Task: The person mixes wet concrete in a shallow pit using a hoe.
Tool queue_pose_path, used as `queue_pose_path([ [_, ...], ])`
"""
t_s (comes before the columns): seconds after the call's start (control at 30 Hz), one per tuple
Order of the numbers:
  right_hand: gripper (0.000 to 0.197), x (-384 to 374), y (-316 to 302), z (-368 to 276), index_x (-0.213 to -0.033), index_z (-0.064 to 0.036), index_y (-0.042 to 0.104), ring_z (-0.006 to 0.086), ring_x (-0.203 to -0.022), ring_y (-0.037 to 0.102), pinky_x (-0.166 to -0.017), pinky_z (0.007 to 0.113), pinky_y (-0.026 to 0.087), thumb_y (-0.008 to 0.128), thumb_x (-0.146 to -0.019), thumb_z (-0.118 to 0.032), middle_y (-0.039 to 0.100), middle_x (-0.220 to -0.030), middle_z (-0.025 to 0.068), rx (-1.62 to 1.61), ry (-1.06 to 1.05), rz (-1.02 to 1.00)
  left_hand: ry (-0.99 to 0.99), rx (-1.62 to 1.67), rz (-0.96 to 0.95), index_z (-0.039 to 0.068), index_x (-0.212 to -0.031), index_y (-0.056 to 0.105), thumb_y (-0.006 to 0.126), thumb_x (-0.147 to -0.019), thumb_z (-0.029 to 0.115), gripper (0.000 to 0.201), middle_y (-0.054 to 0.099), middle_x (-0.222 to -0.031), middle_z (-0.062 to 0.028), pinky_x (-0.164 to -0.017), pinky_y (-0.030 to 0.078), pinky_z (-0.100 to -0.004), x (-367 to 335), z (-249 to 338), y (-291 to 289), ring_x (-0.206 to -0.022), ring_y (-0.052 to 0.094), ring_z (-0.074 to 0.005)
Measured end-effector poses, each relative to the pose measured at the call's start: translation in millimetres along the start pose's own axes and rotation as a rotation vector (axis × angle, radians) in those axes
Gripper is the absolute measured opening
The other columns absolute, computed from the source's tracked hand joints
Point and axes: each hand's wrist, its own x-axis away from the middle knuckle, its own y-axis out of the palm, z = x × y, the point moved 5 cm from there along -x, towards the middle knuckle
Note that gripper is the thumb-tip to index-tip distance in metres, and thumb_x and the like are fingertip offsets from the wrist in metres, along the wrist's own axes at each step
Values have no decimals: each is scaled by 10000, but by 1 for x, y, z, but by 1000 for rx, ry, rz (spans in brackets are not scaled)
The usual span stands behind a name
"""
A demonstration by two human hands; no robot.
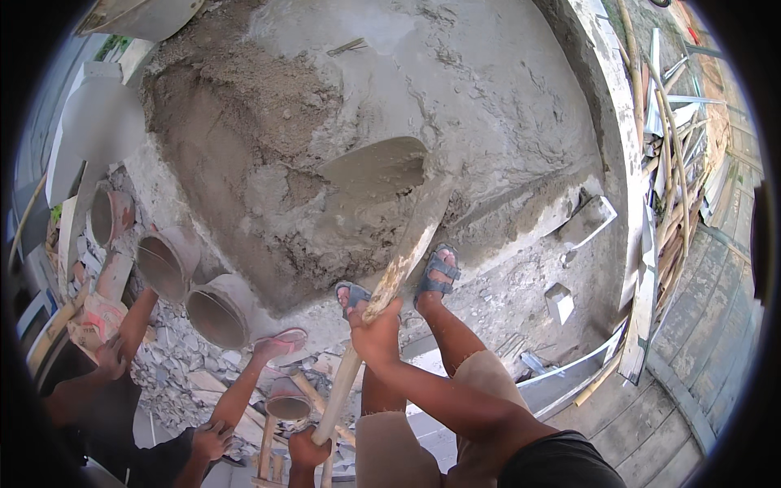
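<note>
My right hand (pixel 378 329) is wrapped round the wooden handle of a hoe (pixel 407 252), about midway along it. Lower down, my left hand (pixel 310 447) grips the same handle near its end. The hoe's broad, mortar-coated blade (pixel 378 169) rests at the edge of wet grey mortar (pixel 488 106), its lower edge partly sunk or hidden there. Left of the blade lies a heap of browner, drier sandy mix (pixel 236 122). My sandalled feet stand at the near rim of the mixing bed (pixel 521 236).
A co-worker (pixel 122 431) sits or crouches at lower left, hands on the knees. Several buckets (pixel 220 313) line the bed's left side, over rubble (pixel 179 350). Another bucket (pixel 289 400) stands near my left hand. Poles and scraps (pixel 671 154) lie right, beside wooden planking (pixel 700 301).
</note>
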Motion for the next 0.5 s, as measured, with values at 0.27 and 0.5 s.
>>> queue_pose_path([
  [0.27,580,-193,-218,-56,-1146,115,395,459,-1017,605,-896,452,466,731,-804,-211,594,-1066,339,63,-146,426,266,208,-276,-14,-996,657,746,-761,381,468,678,-834,-236,-732,537,-436,-101,291,-40,-808,678,-397],
  [0.5,535,-308,-216,20,-1166,126,425,436,-1087,599,-860,457,511,616,-774,-184,594,-1133,334,327,59,172,95,470,-483,-32,-1077,619,745,-782,443,574,680,-797,-183,-688,521,-419,-125,325,6,-748,679,-350],
])
